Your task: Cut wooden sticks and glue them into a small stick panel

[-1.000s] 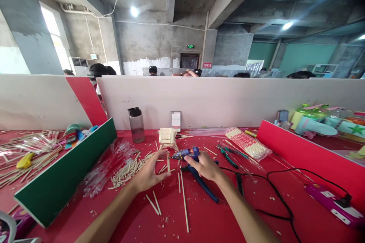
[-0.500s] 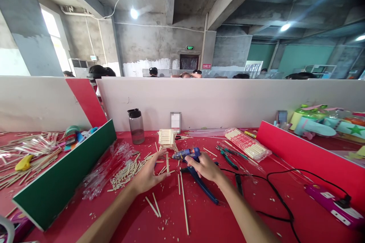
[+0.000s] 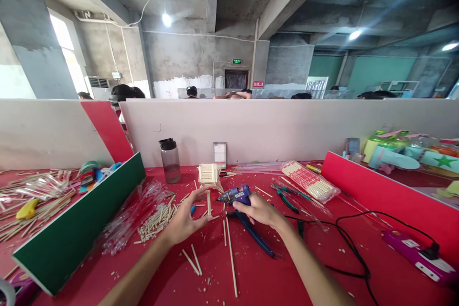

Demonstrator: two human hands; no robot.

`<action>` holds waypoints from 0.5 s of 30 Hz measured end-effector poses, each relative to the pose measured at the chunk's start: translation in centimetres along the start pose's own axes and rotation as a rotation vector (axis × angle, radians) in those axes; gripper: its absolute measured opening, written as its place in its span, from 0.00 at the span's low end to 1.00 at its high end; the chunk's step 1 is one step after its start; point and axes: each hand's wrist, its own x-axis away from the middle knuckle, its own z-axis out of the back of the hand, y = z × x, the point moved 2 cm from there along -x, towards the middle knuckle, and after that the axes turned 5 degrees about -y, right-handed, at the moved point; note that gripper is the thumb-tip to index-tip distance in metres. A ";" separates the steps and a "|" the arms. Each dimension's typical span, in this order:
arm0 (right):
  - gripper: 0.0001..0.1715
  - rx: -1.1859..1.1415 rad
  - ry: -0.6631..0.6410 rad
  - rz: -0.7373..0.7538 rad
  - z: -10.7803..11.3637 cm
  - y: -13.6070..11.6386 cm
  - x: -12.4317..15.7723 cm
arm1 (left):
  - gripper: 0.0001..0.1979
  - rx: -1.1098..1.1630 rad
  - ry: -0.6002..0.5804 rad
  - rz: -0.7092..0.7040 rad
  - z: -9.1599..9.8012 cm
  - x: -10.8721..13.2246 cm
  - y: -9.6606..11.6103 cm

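Observation:
My right hand (image 3: 258, 208) is wrapped round a blue hot glue gun (image 3: 234, 195), whose nozzle points left. Between the thumb and fingers of my left hand (image 3: 188, 219) a short wooden stick piece (image 3: 209, 203) is held roughly upright, a little left of the nozzle. Just beyond stands a small box-shaped structure of stacked sticks (image 3: 210, 175). Under the glue gun lie blue-handled pliers (image 3: 255, 236). Cut stick pieces (image 3: 158, 220) form a pile left of my left hand. Nearer me are loose sticks (image 3: 231, 258).
A water bottle (image 3: 170, 161) stands by the white partition (image 3: 287, 126). Green-handled cutters (image 3: 287, 200) and a pack of sticks (image 3: 310, 181) lie to the right. A black cord (image 3: 346, 236) runs to a purple power strip (image 3: 418, 257). Green (image 3: 82, 224) and red (image 3: 387, 198) dividers flank the table.
The glue gun's nozzle has shifted very slightly right, away from the stick piece. My left hand keeps its grip almost unmoved; the whole view has shifted a little.

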 end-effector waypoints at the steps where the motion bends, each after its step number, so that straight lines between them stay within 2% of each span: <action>1: 0.16 0.019 -0.025 -0.007 0.1 0.1 0.1 | 0.33 0.028 0.012 0.003 0.1 -0.1 0.0; 3: 0.11 0.040 -0.052 -0.049 0.4 0.3 0.5 | 0.33 0.079 0.043 0.006 0.2 -0.2 0.0; 9: 0.11 0.009 -0.008 -0.104 1.8 0.9 1.1 | 0.31 0.067 0.115 0.036 0.7 -0.3 -0.6; 15: 0.17 0.349 0.177 -0.123 3.4 1.8 0.7 | 0.33 -0.045 0.078 0.023 0.5 0.0 -0.4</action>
